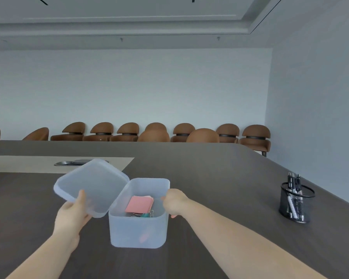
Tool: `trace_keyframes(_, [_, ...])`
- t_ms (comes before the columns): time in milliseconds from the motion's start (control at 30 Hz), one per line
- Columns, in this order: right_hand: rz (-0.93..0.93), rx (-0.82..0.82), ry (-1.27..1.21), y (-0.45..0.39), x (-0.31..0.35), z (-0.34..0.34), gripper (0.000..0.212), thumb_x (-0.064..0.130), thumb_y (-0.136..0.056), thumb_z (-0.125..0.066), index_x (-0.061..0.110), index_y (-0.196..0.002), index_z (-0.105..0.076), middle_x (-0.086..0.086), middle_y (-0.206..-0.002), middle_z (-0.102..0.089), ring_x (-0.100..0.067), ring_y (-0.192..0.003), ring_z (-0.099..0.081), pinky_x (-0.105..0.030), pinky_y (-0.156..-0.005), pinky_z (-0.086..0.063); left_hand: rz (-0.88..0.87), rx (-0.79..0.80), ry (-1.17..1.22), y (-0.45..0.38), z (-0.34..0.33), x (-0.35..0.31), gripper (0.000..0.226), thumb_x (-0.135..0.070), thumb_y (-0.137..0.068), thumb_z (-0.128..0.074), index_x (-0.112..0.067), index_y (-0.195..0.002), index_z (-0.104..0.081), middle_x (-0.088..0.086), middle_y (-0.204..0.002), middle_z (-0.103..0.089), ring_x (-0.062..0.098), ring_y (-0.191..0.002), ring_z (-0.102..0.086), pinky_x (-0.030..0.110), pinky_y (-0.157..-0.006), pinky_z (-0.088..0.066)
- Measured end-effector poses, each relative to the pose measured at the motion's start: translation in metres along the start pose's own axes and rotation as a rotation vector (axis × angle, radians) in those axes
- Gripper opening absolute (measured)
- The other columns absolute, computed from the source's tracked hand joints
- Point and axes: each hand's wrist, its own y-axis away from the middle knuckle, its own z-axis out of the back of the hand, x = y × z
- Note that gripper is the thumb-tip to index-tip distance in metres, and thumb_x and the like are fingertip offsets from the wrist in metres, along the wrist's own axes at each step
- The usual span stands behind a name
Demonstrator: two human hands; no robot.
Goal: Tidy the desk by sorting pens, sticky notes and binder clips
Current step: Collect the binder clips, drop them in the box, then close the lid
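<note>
A translucent plastic box (138, 232) stands on the dark desk in front of me. Inside it lie pink sticky notes (139, 203) and, under them, binder clips (143, 214). My left hand (73, 215) holds the box's translucent lid (93, 186) by its near edge, tilted, just left of the box and touching its left rim. My right hand (174, 202) grips the right rim of the box. A black mesh pen holder (295, 204) with several pens (293, 183) stands at the right.
The dark wooden desk (220, 178) has a lighter inlay with a cable port (69, 163) behind the lid. Its right edge runs diagonally close behind the pen holder. Brown chairs (155, 133) line the far wall.
</note>
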Motion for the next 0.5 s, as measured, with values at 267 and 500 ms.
trace_keyframes(267, [0.013,0.034,0.103,0.000,-0.002,0.005,0.027,0.002,-0.096,-0.037,0.004,-0.074,-0.052,-0.021,-0.110,-0.065,-0.037,-0.109,-0.066,-0.035,-0.075,-0.054,-0.262,0.100,-0.328,0.016,-0.030,-0.025,0.029,-0.044,-0.089,-0.059,-0.017,-0.087,-0.068,0.007,-0.099,-0.071,0.025,-0.096,-0.062,0.034,-0.083,-0.045])
trace_keyframes(500, [0.063,0.055,0.052,0.003,-0.006,0.007,0.035,0.009,-0.092,-0.039,0.001,-0.118,-0.062,-0.014,-0.120,-0.065,-0.031,-0.104,-0.066,-0.041,-0.089,-0.058,-0.320,0.314,-0.712,0.019,-0.044,-0.019,0.062,-0.041,-0.066,-0.084,-0.025,-0.122,-0.062,-0.010,-0.122,-0.060,0.011,-0.122,-0.053,0.026,-0.098,-0.041])
